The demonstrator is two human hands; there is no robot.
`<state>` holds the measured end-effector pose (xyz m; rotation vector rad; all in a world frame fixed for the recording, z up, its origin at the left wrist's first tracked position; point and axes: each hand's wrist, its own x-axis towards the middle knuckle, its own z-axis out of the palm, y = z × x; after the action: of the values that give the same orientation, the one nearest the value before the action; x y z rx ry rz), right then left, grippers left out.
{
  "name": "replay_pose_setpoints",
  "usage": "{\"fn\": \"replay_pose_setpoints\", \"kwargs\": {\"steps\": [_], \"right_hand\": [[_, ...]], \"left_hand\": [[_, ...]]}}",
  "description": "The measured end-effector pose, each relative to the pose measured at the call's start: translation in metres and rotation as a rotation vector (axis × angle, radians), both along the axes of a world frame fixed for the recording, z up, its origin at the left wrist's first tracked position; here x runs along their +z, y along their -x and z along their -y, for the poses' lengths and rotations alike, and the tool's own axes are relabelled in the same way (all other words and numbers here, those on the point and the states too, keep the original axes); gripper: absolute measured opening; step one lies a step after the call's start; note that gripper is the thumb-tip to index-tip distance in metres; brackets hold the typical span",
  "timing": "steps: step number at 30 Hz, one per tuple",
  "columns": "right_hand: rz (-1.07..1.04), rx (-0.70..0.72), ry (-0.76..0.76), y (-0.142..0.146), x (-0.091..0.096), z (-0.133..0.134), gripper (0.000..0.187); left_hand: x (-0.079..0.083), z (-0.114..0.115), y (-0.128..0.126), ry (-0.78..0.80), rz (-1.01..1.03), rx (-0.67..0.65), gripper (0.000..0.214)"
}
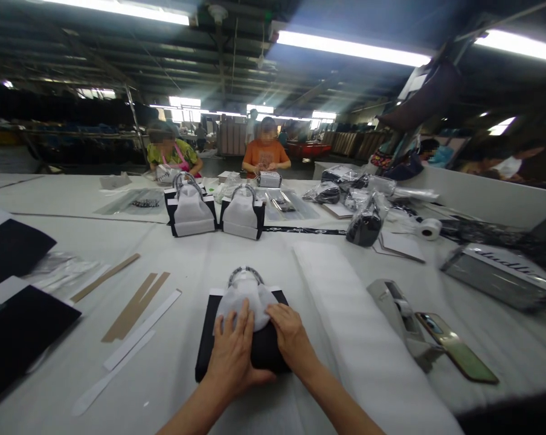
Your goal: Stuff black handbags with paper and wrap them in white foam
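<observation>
A black handbag (209, 338) lies flat on the white table (173, 374) right in front of me, its handle (246, 272) pointing away. White wrapping paper (246, 299) covers the handle end. My left hand (232, 356) lies flat on the bag with fingers stretched onto the paper. My right hand (291, 335) rests on the bag beside it, fingers spread and touching the paper's right edge. Neither hand grips anything.
Two wrapped bags (189, 211) (242, 214) stand further back. Cardboard and white strips (134, 311) lie to the left, black sheets (14, 338) at far left. A foam sheet (359, 326), tape dispenser (400, 314) and phone (456, 353) lie right. Seated people work at the far side.
</observation>
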<state>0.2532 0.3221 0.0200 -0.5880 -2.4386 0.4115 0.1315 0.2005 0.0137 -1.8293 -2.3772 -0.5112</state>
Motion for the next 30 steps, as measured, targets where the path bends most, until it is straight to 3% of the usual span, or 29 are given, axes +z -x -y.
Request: {"fn": "replay_pose_setpoints", "kwargs": {"steps": [10, 19, 26, 30], "right_hand": [[-0.060, 0.105, -0.120, -0.011, -0.010, 0.003, 0.041], [0.067, 0.132, -0.170, -0.018, 0.011, 0.017, 0.035], [0.035, 0.131, -0.214, -0.021, 0.002, 0.020, 0.040], [0.018, 0.099, -0.192, -0.015, -0.002, 0.018, 0.032]], "left_hand": [[0.008, 0.008, -0.005, 0.021, 0.029, -0.036, 0.083], [0.014, 0.011, -0.007, 0.014, -0.019, -0.028, 0.095], [0.009, 0.013, -0.006, 0.038, -0.068, -0.090, 0.091], [0.010, 0.012, -0.004, 0.060, -0.065, -0.094, 0.079]]}}
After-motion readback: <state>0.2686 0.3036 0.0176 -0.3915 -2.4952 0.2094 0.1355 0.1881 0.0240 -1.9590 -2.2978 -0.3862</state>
